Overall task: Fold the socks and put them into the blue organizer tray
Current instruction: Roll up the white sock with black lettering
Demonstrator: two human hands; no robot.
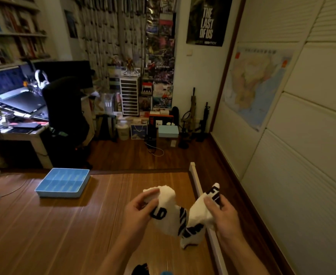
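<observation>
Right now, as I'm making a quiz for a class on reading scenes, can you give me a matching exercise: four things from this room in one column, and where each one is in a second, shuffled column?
Things:
1. blue organizer tray
2. white sock
3. map
4. poster

Places:
a. high on the far wall
b. gripped by the left hand and the right hand
c. on the wooden surface, left of the hands
d. on the panelled wall at the right

Pairs: 1-c, 2-b, 3-d, 4-a.
</observation>
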